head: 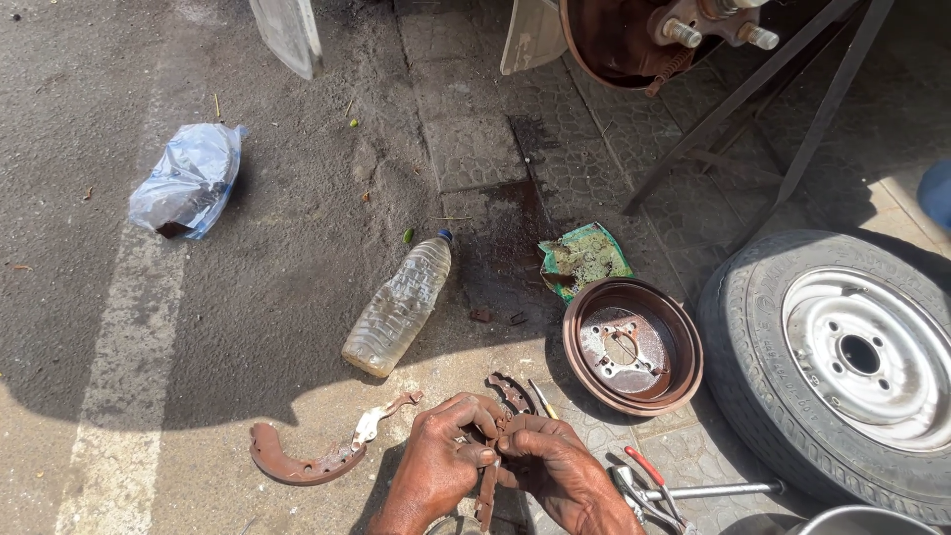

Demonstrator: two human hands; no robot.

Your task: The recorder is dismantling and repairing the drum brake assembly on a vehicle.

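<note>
Both hands meet low in the near middle of the scene, closed together around a rusty curved metal brake shoe. The left hand has its grip wrapped tight on the shoe's upper part, and the right hand pinches it from the other side, so the piece stands nearly on edge between them, probably to steady it while the fingers work at its fittings. The shoe lies right inside both grips, its lower end poking out below the knuckles.

A second rusty brake shoe with a pale lever lies on the pavement just left of the hands. Farther off sit a clear plastic bottle of yellowish liquid and a round rusty brake drum, open side up, beside a grey-rimmed wheel with tyre on the right. Red-handled pliers rest near right.
</note>
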